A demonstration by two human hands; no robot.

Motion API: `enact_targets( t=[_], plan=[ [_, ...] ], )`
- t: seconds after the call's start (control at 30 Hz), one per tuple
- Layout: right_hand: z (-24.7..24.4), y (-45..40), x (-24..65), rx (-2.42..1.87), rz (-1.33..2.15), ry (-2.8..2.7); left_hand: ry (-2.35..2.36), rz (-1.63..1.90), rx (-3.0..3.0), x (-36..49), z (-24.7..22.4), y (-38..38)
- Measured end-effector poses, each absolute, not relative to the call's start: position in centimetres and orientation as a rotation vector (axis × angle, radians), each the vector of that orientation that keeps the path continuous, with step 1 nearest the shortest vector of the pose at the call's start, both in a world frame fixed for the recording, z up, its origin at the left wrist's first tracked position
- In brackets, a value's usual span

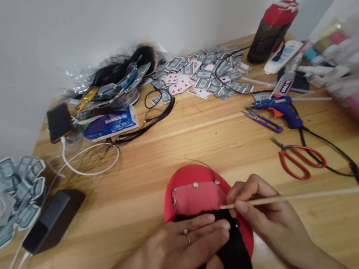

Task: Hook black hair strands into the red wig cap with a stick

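A red rounded piece [191, 174] with several small silvery studs lies near the table's front edge. Black furry material [235, 254] covers its lower part. My left hand [189, 248], with a ring on one finger, lies flat on the black material, fingers stretched to the right. Between the thumb and fingers of my right hand [265, 207] is a thin wooden stick [315, 195]. Its pointed tip is at the upper edge of the black material, just right of my left fingertips. The stick's long end reaches out to the right.
Red-handled scissors [297, 157], purple snips [262, 120] and a blue glue gun [279, 110] lie at the right. Farther back are scattered playing cards [203, 74] and a bottle [268, 30]. A black box [53, 219] and cables are at the left.
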State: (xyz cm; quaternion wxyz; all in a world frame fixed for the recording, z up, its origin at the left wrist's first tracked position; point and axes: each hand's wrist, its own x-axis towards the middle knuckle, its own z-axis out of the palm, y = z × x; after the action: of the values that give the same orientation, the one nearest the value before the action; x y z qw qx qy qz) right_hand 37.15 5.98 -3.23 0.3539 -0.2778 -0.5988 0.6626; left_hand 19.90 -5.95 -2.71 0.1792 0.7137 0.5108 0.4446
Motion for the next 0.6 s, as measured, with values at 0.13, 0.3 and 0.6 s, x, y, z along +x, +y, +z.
enact_targets(
  t=[0.13, 0.3, 0.6],
  plan=[
    [-3.4, 6.1, 37.2, -0.719, 1.864, -1.447, 1.330, 1.192, 2.132, 19.3, -2.6, -5.4],
    [-3.8, 6.4, 37.1, -0.728, 1.932, -1.390, 1.228, 1.196, 2.281, 18.8, -2.0, -4.0],
    [-3.9, 6.7, 37.8, -0.936, 1.863, -1.512, 1.376, 1.047, 1.406, 18.3, 2.9, -2.2]
  ],
)
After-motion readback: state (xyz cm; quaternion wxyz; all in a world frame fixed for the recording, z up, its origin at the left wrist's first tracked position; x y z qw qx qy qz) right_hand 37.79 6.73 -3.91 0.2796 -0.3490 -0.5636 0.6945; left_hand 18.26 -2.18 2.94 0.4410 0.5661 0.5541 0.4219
